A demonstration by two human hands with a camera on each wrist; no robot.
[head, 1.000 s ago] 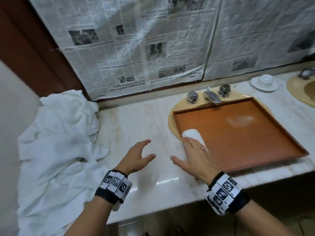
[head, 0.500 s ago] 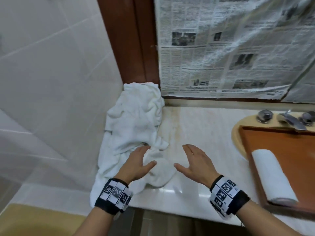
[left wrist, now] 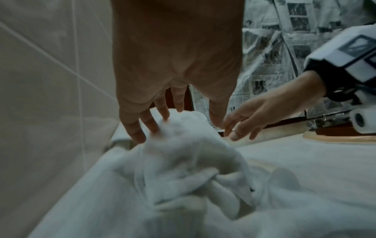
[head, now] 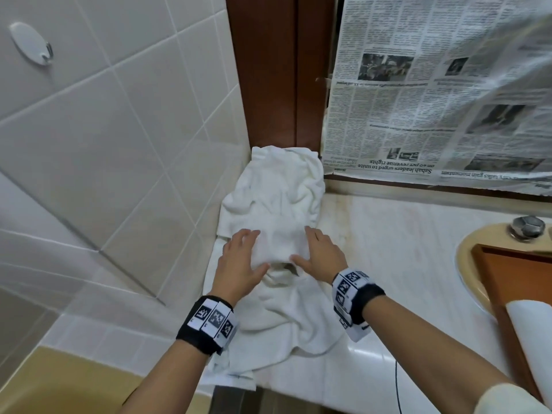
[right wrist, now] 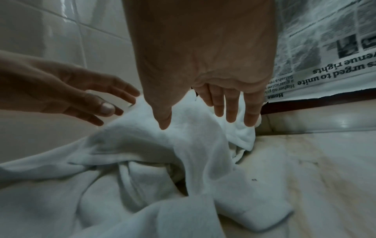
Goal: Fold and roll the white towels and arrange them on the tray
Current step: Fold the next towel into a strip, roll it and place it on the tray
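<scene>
A crumpled heap of white towels (head: 274,198) lies in the counter's left corner against the tiled wall. My left hand (head: 254,249) and right hand (head: 303,245) flank a raised hump of the heap, fingers straight and spread. In the left wrist view the left hand (left wrist: 179,124) touches the top of the towels (left wrist: 183,169) with its fingertips. The right hand (right wrist: 199,120) rests its fingertips on the towels (right wrist: 183,153) too. At the far right a rolled white towel (head: 534,333) lies on the brown tray (head: 507,273).
The tray sits over a beige basin (head: 466,264) with a chrome tap knob (head: 527,227). Newspaper (head: 433,100) covers the wall behind the marble counter (head: 403,264). Tiled wall (head: 104,144) closes the left side, with a yellow tub rim (head: 59,383) below.
Both hands have moved left and forward from over the bare counter onto the towel heap. The view has swung left, leaving the tray with its rolled towel at the right edge.
</scene>
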